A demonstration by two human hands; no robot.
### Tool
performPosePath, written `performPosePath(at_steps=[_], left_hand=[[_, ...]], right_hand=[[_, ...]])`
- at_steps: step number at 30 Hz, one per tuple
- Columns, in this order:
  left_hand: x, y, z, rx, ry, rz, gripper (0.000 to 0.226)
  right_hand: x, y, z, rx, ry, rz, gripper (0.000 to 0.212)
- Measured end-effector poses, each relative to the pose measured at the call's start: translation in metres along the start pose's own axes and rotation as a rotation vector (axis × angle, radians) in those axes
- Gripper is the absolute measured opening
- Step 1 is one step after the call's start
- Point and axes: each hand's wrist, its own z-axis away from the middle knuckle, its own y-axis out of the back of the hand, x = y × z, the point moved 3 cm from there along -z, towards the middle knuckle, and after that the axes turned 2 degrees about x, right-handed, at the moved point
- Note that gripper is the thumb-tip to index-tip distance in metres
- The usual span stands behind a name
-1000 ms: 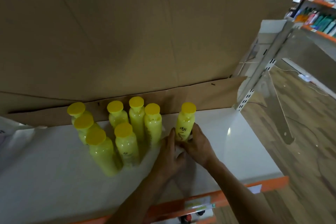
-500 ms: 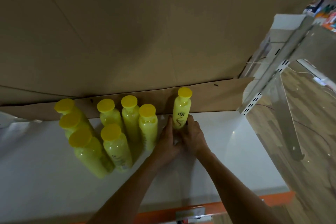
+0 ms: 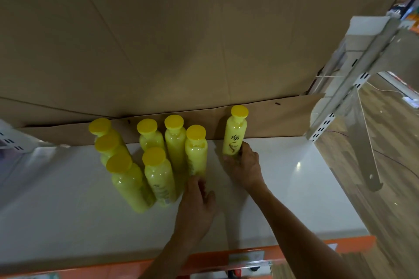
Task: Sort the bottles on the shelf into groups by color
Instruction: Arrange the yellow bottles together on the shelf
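Note:
Several yellow bottles with yellow caps (image 3: 158, 154) stand bunched on the white shelf (image 3: 68, 188), left of centre. One more yellow bottle (image 3: 234, 136) with dark lettering stands apart, to their right, near the cardboard at the back. My right hand (image 3: 243, 163) grips the base of this lone bottle. My left hand (image 3: 197, 201) lies by the foot of the nearest bottle of the bunch (image 3: 196, 152), its fingertips touching it; its fingers look relaxed.
Brown cardboard (image 3: 181, 41) covers the back wall and the shelf's rear strip. An orange price rail (image 3: 226, 258) runs along the front edge. A grey metal upright and bracket (image 3: 353, 88) bound the shelf on the right, with wooden floor beyond.
My left hand has let go of the lone bottle and moved left and nearer, to the foot of the bunch. My right hand stays on the lone bottle, which now stands further back.

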Motion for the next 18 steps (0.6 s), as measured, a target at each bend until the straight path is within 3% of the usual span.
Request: performPosePath(at_steps=[7, 11, 13, 18], left_hand=[[-0.007, -0.003, -0.002, 0.054, 0.172, 0.04, 0.06], [-0.008, -0.001, -0.008, 0.043, 0.204, 0.015, 0.077], [-0.007, 0.002, -0.012, 0.038, 0.161, -0.016, 0.073], [-0.006, 0.002, -0.019, 0.005, 0.062, -0.039, 0.061]], right_hand=[[0.002, -0.001, -0.001, 0.001, -0.019, 0.03, 0.05], [0.0, -0.001, 0.023, 0.103, -0.049, -0.078, 0.057], [0.004, 0.0, 0.041, 0.12, -0.019, -0.085, 0.05], [-0.002, -0.01, 0.06, -0.089, 0.184, 0.015, 0.053]])
